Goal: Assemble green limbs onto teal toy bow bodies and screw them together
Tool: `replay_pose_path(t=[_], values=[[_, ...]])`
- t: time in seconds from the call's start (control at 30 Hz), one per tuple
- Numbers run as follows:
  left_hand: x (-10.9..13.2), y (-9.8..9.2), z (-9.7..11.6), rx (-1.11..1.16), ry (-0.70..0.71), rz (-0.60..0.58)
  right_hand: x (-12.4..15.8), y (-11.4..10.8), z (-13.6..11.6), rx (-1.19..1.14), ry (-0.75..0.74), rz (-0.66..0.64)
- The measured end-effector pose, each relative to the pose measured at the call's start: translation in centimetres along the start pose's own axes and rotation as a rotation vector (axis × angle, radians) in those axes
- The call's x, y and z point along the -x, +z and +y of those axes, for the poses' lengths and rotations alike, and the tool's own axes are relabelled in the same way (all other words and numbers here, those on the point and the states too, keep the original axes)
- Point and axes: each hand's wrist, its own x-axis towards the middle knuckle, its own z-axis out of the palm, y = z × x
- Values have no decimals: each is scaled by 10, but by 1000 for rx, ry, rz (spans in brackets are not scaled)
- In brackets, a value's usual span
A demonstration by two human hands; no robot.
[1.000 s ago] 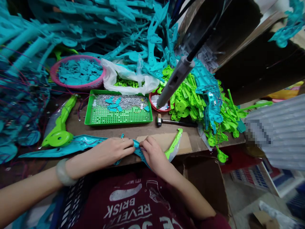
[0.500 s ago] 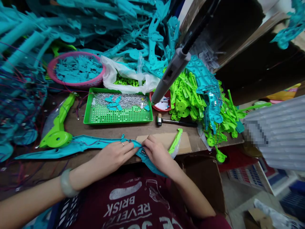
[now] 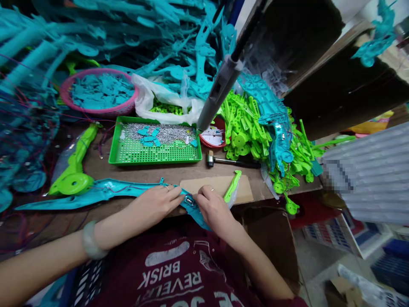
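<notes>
A long blue plastic shell point(image 3: 118, 187), like half of a toy weapon casing, lies open side up along the table's front edge. My left hand point(image 3: 158, 204) grips it near the middle, fingers closed over its edge. My right hand point(image 3: 215, 209) is bent around the right end, its fingertips pinched on the shell beside a small dark part with shiny metal bits point(image 3: 189, 200). Thin wires run inside the shell. My hands hide part of it. A green part with a round disc point(image 3: 75, 183) touches the shell's left stretch.
Behind the shell stands a green tray point(image 3: 153, 161) of small metal pieces. A hammer point(image 3: 233, 161) lies right of it. A green piece point(image 3: 233, 186) rests on cardboard point(image 3: 191, 184). A grey tool point(image 3: 219, 91) hangs overhead. Green parts point(image 3: 246, 128) are heaped at right, a pink basket point(image 3: 65, 96) at left.
My right hand has shifted slightly right along the shell, its fingers drawn back so the metal bits show more. My left hand stays in place. The view has turned a little.
</notes>
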Motion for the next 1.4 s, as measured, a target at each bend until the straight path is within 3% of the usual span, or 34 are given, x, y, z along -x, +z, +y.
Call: replay_pose_path(t=[0.2, 0.37, 0.57, 0.83, 1.13, 1.3, 1.4], values=[[0, 6, -2, 56, 21, 52, 0, -3, 7, -91, -42, -22], [-3, 8, -4, 184, 13, 110, -5, -1, 11, -352, 50, 59], [0, 8, -4, 168, 43, 175, -23, 1, 13, -449, 43, -23], [4, 14, -2, 93, 17, 158, -20, -4, 16, -362, -7, -60], [-5, 15, 7, -15, -96, 99, -16, -15, 20, -55, -102, -77], [-14, 14, 9, -33, -98, 82, -1, -13, 8, 282, -81, 8], [-11, 16, 8, -31, -64, 110, 14, -5, -2, 329, -11, 85]])
